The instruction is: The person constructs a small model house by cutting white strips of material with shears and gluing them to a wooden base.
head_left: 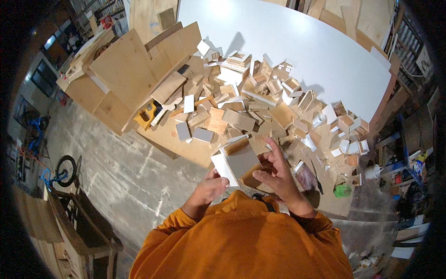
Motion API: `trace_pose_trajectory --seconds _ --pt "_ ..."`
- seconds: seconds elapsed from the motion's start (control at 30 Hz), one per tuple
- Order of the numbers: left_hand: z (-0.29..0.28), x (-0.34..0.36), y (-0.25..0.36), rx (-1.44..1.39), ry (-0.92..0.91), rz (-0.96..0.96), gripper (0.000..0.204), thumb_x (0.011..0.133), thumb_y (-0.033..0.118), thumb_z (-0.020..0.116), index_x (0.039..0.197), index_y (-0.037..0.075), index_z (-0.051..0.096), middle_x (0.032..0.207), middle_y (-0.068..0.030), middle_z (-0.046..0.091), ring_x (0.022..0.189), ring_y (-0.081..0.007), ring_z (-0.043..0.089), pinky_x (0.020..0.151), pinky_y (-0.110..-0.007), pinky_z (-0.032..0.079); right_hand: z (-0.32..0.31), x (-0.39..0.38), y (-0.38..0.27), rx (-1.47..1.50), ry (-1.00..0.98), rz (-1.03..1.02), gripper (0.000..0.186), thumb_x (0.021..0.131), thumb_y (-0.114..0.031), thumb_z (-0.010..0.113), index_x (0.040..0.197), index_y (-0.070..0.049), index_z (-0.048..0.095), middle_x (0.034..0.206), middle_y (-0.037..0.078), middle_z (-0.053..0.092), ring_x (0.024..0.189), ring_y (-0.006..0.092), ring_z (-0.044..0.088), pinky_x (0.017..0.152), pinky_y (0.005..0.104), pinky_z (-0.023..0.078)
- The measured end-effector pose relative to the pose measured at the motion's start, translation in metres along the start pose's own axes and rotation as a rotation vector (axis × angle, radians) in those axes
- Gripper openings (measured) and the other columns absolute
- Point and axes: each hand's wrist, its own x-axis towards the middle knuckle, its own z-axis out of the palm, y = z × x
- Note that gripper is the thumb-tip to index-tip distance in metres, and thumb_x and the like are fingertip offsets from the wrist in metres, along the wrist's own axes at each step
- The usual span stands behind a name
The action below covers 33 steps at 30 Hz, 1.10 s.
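In front of my chest I hold a small wooden piece made of a grey panel (244, 160) with brown wooden strips along two opposite edges and a white board (225, 170) at its left side. My left hand (209, 188) grips the lower corner of the white board, thumb on top. Beside the lower wooden strip (251, 172), my right hand (279, 179) has its thumb against the wood and its index finger stretched upward. The undersides of both grips are hidden. Beyond the piece, loose wooden blocks (238, 119) and small boxes crowd the worktable (193, 151).
A yellow-handled saw (147, 115) lies at the table's left, by large plywood sheets (121, 63). A white board surface (297, 42) stretches across the back. To the right are a white cup (319, 120), a dark thin tool (318, 176) and a green plastic item (342, 190).
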Motion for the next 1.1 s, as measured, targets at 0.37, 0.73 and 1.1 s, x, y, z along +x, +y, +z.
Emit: trace_pose_trajectory --seconds 0.37,0.73,1.1 --pt "0.007 0.019 -0.002 -0.208 -0.189 0.054 0.073 0.081 0.040 0.053 0.139 0.003 0.029 0.140 -0.0196 0.036 0.129 -0.0352 0.036 0.109 -0.052 0.025 0.011 -0.002 -0.008 0.046 -0.048 -0.078 0.079 0.085 -0.009 0.063 0.145 -0.006 0.012 0.111 0.017 0.056 0.098 0.0170 0.056 0.081 0.0281 0.047" --pt "0.004 0.023 -0.013 -0.443 -0.279 0.060 0.078 0.079 0.058 0.049 0.140 0.012 0.032 0.140 -0.0196 0.038 0.126 -0.0339 0.041 0.104 -0.053 0.031 0.006 -0.009 -0.017 -0.043 -0.170 -0.171 0.075 0.086 -0.009 0.059 0.144 -0.003 0.012 0.109 0.018 0.060 0.094 0.0198 0.060 0.080 0.0320 0.049" --pt "0.024 0.028 -0.024 -0.497 -0.262 0.076 0.081 0.083 0.064 0.038 0.143 0.011 0.027 0.142 -0.0230 0.032 0.126 -0.0362 0.040 0.104 -0.051 0.032 -0.015 -0.011 -0.030 -0.167 -0.274 -0.204 0.077 0.084 -0.006 0.059 0.144 -0.003 0.009 0.114 0.014 0.061 0.101 0.0186 0.059 0.085 0.0308 0.049"
